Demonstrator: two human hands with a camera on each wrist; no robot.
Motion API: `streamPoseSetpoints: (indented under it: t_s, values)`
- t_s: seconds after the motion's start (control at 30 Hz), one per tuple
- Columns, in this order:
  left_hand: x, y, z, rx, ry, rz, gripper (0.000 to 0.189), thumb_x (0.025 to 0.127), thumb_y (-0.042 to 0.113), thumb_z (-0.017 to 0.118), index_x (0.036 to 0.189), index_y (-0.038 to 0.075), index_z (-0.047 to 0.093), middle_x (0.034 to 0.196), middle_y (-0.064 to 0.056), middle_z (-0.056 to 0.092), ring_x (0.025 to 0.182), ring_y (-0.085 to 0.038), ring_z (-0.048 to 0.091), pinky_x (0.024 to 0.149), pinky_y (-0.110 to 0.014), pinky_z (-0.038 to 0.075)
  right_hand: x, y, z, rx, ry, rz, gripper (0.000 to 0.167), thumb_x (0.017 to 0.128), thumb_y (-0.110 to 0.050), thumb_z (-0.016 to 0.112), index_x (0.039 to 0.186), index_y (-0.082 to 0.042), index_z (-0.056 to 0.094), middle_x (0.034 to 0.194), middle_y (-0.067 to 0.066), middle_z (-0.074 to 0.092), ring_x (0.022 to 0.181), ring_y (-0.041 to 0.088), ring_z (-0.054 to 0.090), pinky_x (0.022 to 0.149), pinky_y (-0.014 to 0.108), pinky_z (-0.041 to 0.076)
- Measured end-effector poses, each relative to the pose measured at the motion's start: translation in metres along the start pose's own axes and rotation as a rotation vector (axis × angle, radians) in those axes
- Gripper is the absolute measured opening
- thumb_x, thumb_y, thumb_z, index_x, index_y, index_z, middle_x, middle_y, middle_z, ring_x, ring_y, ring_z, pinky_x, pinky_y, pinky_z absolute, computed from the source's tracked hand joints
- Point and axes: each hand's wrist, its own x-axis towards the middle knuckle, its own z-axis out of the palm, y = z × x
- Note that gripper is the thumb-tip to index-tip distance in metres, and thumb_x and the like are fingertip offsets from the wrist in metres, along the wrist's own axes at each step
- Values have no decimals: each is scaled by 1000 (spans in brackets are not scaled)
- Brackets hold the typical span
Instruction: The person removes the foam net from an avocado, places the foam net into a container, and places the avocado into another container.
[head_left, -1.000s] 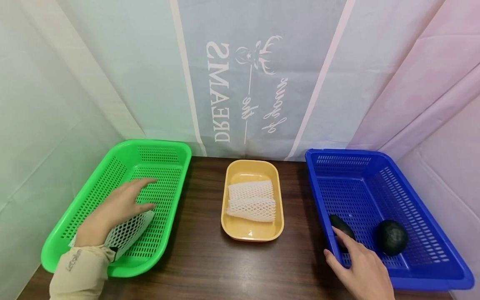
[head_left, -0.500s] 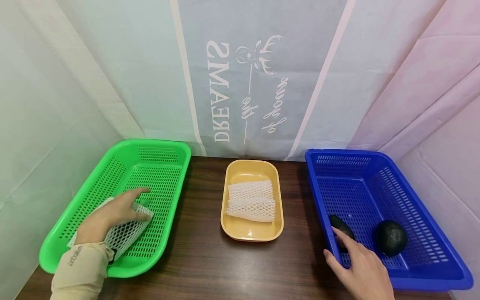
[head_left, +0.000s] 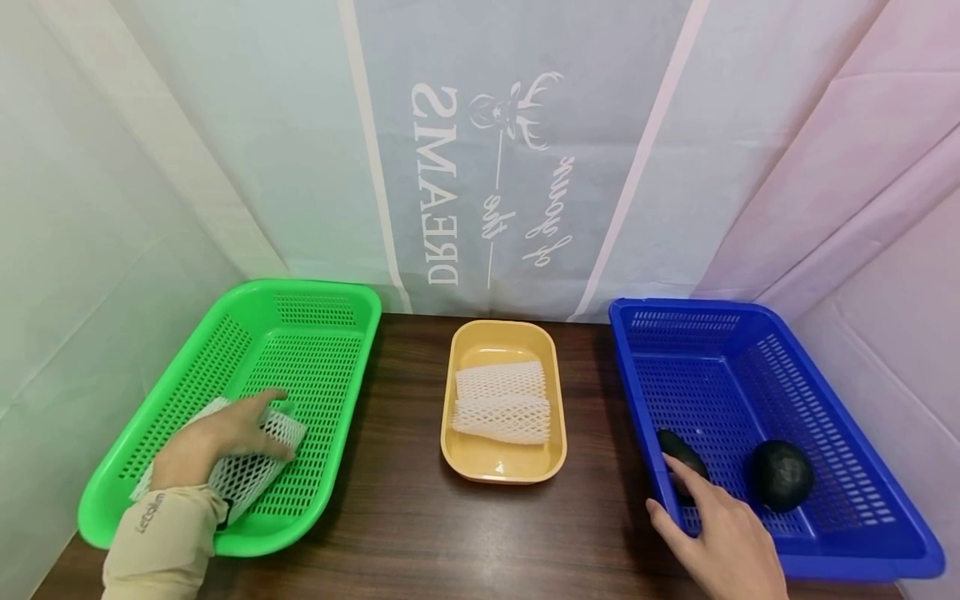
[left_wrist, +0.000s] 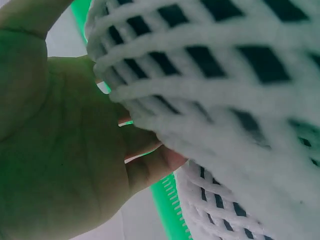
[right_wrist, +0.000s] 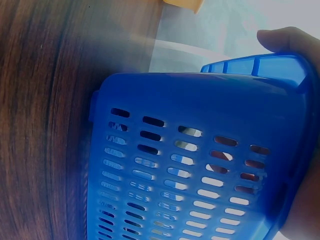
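In the head view, my left hand [head_left: 225, 433] lies over white foam netting inside the green basket [head_left: 367, 358]. Its thumb and fingers span a netted bundle [head_left: 283, 429]; the left wrist view shows fingers curved behind the netting [left_wrist: 210, 95], with something dark inside. Another netted bundle [head_left: 251, 479] lies beside it. My right hand [head_left: 723, 533] grips the near left rim of the blue basket [head_left: 633, 383], thumb outside and fingers inside. Right by those fingers is a dark green oblong thing [head_left: 686, 458], partly hidden. A round dark green one [head_left: 782, 475] sits farther right.
Between the baskets, a yellow tray [head_left: 504, 467] holds two white foam net sleeves [head_left: 502, 417] on the dark wooden table [head_left: 420, 517]. A printed cloth [head_left: 480, 183] hangs behind, and pale cloth walls [head_left: 907, 308] stand at both sides.
My left hand has come down onto the netted bundle, and its thumb and index finger have moved lower around it. The right hand stays on the blue rim.
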Motion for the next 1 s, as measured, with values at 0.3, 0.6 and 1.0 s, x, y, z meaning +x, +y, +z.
streamPoseSetpoints:
  t_s: [0.3,0.6,1.0]
  values:
    - [-2,4,1,23,-51,-18,110,74,36,85,152,-4,19,149,-44,24,130,-66,31,95,-71,40,1,0,0,0,-10,4,74,88,-61,63,143,-12,51,122,18,68,96,39,67,69,56,52]
    - [-4,8,4,17,-84,-93,113,67,20,88,153,-1,19,149,-44,21,128,-67,33,92,-71,43,0,0,0,1,-4,0,74,88,-61,63,143,-12,51,122,18,68,95,38,67,68,55,52]
    - [-2,9,5,41,-49,-48,106,66,12,86,150,-3,21,143,-44,34,120,-62,45,87,-66,49,0,0,-1,5,12,-11,72,88,-60,64,142,-12,53,121,17,69,94,39,67,67,56,52]
